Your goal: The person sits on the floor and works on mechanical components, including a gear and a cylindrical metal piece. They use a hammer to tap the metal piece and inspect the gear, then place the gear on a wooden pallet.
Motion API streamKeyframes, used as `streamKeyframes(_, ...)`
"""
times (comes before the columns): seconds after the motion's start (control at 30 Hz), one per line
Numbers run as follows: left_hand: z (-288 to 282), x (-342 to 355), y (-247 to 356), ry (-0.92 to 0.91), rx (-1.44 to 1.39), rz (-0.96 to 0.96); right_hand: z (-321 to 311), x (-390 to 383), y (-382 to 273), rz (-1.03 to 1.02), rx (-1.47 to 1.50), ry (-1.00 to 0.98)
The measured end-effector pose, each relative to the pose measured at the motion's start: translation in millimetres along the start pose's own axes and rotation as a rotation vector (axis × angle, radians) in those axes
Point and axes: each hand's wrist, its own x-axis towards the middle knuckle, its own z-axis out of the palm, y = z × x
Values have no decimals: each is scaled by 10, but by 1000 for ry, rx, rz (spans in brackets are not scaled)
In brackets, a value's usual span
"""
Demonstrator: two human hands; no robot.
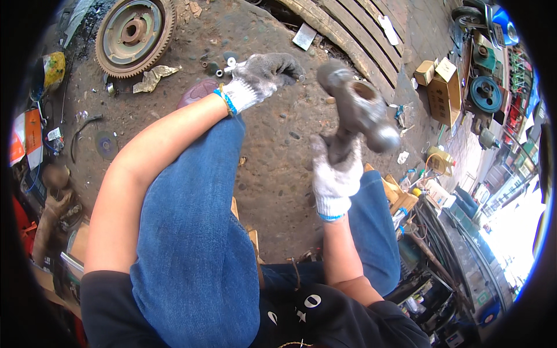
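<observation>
My right hand (337, 174), in a white knit glove with a grey, dirty palm, is closed around the lower part of a hammer (362, 110). The worn metal hammer is raised between my knees, its rounded ends and the hole in its head facing up, slightly blurred. My left hand (264, 74), in a similar dirty glove, is held out past my left knee. Its fingers curl downward; whatever they may hold is hidden. Small metal rings (231, 62) lie on the ground beside that glove's cuff.
A large toothed gear wheel (132, 37) lies at the far left, near a crumpled brown scrap (154, 79). Wooden slats (348, 29) and a flat metal plate (304, 37) are at the far side. Cardboard boxes (444, 95) and machine parts crowd the right.
</observation>
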Motion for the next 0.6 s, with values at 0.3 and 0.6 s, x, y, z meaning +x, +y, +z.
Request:
streamKeyframes(0.3, -15, 40, -40, 54, 122, 102, 81, 66, 96, 112, -151, -199)
streamKeyframes(0.6, 6, 30, -106, 35, 27, 110, -37, 83, -136, 20, -198, -84)
